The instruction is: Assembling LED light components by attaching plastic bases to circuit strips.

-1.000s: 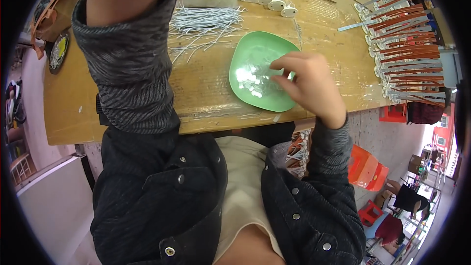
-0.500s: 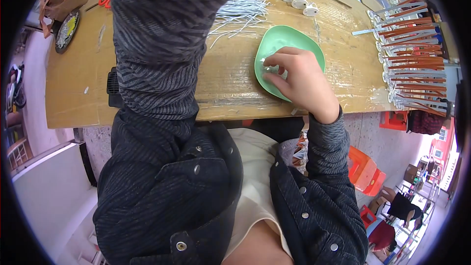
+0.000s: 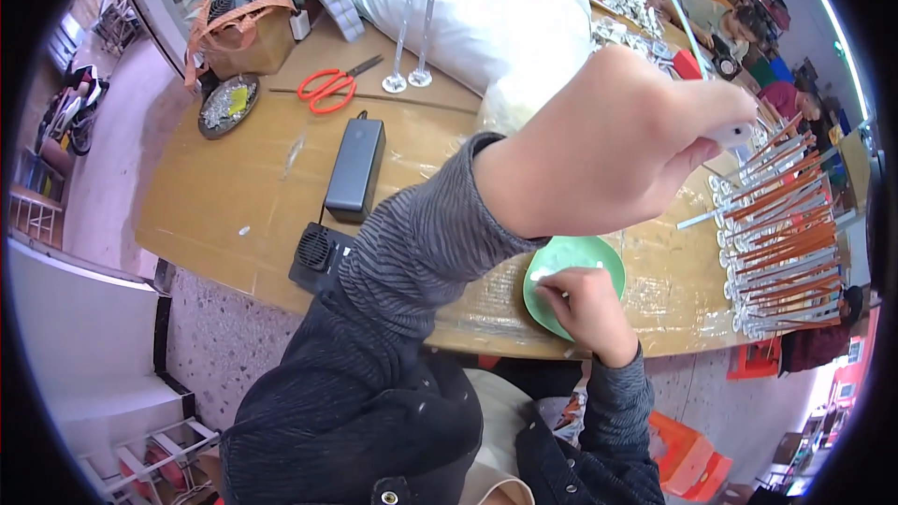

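My left hand [image 3: 608, 145] is raised close to the camera, high over the table, its fingers closed. Between thumb and fingers shows the end of a white plastic piece [image 3: 734, 135] with a small dark hole; the rest is hidden. A thin pale strip [image 3: 675, 5] runs up from behind the fingers; whether it joins that piece I cannot tell. Lower down, my right hand [image 3: 596, 310] reaches into a green dish [image 3: 610, 266], thumb and fingertips pinched together over its left part. Small white bits lie by the fingertips. What the pinch holds is too small to make out.
Orange-handled scissors [image 3: 327, 89], a grey box-shaped device [image 3: 356, 168] and a small black fan-like device [image 3: 318, 251] lie left. Behind is a big white sack [image 3: 486, 14]. Rows of brown and white strips with round bases [image 3: 786, 234] stand right. People work farther back.
The view has tilted up, so more of the table's far side shows. My left hand, earlier past the top edge, is now visible with the white piece. My right hand stays in the green dish.
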Tool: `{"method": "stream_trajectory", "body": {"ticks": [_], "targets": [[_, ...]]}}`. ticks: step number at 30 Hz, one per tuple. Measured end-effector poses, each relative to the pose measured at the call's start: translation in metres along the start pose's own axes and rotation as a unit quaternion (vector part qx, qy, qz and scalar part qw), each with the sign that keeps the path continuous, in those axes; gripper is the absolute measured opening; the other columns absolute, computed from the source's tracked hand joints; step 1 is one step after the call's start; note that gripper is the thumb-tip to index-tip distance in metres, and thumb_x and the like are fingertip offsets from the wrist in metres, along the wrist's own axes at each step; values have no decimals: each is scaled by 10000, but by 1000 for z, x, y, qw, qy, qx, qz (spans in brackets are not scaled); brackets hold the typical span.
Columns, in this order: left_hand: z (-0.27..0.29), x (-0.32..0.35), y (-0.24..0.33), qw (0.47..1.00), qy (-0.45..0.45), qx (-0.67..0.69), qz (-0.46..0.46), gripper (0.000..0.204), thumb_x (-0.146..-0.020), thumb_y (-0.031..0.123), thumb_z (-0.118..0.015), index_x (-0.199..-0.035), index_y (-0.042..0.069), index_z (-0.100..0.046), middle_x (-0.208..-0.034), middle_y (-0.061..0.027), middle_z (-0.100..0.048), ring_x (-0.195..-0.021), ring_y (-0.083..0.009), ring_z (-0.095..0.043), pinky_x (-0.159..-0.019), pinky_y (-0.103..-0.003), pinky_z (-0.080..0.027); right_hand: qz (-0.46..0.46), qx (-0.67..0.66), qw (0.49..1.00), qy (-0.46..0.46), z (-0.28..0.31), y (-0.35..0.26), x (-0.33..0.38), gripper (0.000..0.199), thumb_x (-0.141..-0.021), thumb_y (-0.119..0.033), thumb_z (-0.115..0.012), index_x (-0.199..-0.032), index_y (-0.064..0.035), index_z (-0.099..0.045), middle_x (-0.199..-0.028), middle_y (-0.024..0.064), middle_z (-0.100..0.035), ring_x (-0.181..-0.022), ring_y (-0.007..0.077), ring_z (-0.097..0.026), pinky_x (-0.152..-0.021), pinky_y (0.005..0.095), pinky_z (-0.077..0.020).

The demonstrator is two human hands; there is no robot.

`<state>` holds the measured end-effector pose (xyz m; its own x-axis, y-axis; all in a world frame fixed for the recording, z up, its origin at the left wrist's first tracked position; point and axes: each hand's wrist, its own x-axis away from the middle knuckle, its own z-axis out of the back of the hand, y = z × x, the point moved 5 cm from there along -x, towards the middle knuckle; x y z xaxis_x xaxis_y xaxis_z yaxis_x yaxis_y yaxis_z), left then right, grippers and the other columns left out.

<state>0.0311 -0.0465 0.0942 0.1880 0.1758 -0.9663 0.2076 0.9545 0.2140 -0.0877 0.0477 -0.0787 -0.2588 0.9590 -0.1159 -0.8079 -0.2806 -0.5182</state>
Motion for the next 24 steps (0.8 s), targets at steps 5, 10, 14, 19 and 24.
{"method": "stream_trajectory", "body": {"ticks": [5, 10, 14, 19, 24], "targets": [[1, -2, -2, 1000, -9, 12, 10, 232, -797, 43, -701, -1021, 62, -644, -688, -141, -649, -621, -331, -665, -556, -377, -518, -2, 0, 1000, 17, 2, 0, 3, 66, -797, -25, -690, -831, 28, -710, -756, 209, -661, -681, 384, -646, -635, 408, -520], [-5, -1, -6, 1000, -15, 17, 19, 238, -798, 39, -695, -1032, 55, -656, -713, -147, -662, -627, -336, -665, -562, -383, -520, -10, 95, 995, 43, 2, 2, 7, 81, -800, -51, -700, -838, 20, -710, -744, 190, -657, -664, 372, -646, -637, 401, -531], [-7, 0, -7, 1000, -4, 11, -12, 246, -796, 44, -699, -1039, 58, -663, -727, -142, -674, -624, -323, -667, -570, -381, -525, -21, 78, 996, 45, 1, -1, 7, 105, -798, -66, -706, -860, 18, -710, -773, 177, -666, -674, 356, -657, -641, 399, -537], [-9, 2, -10, 1000, 3, 10, -23, 250, -800, 46, -698, -1046, 60, -658, -707, -139, -666, -619, -321, -667, -567, -377, -525, 4, 48, 996, 72, 3, -4, 7, 146, -783, -50, -712, -918, 4, -704, -863, 167, -676, -724, 350, -666, -656, 402, -538], [-4, -2, -2, 1000, -18, -7, -7, 227, -807, 54, -696, -1027, 60, -643, -671, -132, -646, -610, -317, -665, -555, -376, -516, 12, 73, 995, 60, -2, 2, 8, 142, -778, -36, -716, -915, -5, -702, -847, 160, -672, -732, 363, -658, -662, 403, -538]]}}
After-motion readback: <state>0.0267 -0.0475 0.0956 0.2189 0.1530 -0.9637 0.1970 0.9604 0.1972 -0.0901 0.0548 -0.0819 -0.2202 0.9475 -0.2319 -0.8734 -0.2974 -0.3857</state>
